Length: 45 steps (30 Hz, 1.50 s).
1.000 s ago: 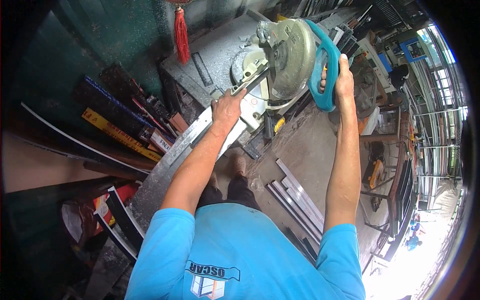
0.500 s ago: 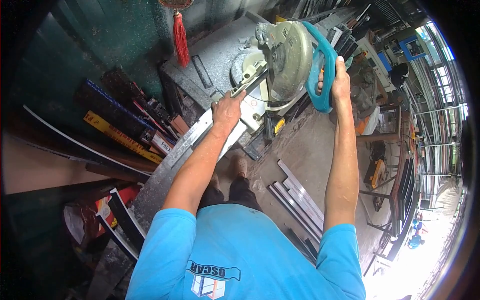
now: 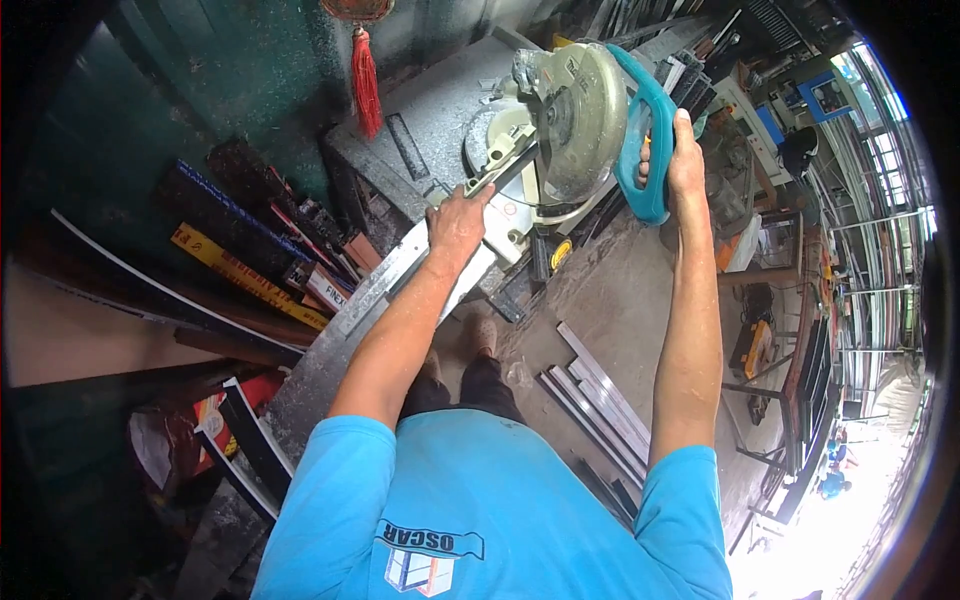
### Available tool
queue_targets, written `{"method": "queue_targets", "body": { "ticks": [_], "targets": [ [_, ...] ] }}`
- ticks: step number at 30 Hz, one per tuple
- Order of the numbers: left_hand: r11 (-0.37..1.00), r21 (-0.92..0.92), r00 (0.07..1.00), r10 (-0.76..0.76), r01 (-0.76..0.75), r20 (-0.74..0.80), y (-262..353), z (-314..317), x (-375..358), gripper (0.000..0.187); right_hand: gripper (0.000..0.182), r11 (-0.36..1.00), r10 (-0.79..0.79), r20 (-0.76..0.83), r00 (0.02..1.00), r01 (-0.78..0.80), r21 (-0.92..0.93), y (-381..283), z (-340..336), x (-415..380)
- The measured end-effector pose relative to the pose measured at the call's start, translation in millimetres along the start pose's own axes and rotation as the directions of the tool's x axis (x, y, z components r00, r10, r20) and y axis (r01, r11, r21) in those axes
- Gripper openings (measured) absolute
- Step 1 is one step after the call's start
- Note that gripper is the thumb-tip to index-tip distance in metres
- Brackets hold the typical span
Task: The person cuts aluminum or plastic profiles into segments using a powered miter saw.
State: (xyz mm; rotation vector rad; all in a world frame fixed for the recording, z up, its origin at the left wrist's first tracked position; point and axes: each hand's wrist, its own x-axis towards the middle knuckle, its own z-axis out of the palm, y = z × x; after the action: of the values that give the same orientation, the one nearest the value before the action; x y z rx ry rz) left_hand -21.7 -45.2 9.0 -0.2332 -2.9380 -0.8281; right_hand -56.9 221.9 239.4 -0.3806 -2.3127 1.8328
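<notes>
A miter saw (image 3: 583, 125) with a pale, dusty blade guard stands on the dust-covered bench. My right hand (image 3: 685, 165) is wrapped round its teal handle (image 3: 655, 185), with the fingertips showing through the loop. My left hand (image 3: 458, 222) is closed over the near end of a dark narrow bar (image 3: 517, 168), which lies along the saw's fence and runs toward the blade guard. My left fingers are partly hidden under the hand. The guard covers the blade, so I cannot see whether it touches the bar.
Long profiles and a yellow box (image 3: 235, 268) lean at the left beside the bench (image 3: 350, 318). A red tassel (image 3: 366, 85) hangs above it. Cut metal profiles (image 3: 600, 410) lie on the floor right of my feet. A tape measure (image 3: 561, 254) is below the saw. Racks stand far right.
Both hands keep their places on the bar and the handle. The whole view has shifted very slightly; the saw head shows no clear movement.
</notes>
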Motion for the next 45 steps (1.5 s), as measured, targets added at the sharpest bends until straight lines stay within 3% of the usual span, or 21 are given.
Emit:
{"method": "queue_targets", "body": {
  "ticks": [25, 36, 45],
  "targets": [
    [1.0, 0.026, 1.0, -0.006, 0.006, 0.013, 2.0, -1.9, 1.0, 0.042, 0.071, 1.0, -0.005, -0.02, 1.0, 0.005, 0.01, 15.7, 0.9, -4.4],
    [0.999, 0.034, 1.0, 0.011, -0.011, -0.002, 2.5, -2.7, 0.7, 0.041, 0.066, 0.997, -0.066, -0.023, 0.998, 0.067, 0.048, 39.1, 1.7, -10.5],
    [0.999, 0.034, 1.0, 0.002, -0.003, 0.029, 2.7, -4.8, 4.0, 0.048, 0.068, 0.987, -0.162, -0.105, 0.981, 0.16, -0.026, 57.8, 8.7, -21.4]
  ]
}}
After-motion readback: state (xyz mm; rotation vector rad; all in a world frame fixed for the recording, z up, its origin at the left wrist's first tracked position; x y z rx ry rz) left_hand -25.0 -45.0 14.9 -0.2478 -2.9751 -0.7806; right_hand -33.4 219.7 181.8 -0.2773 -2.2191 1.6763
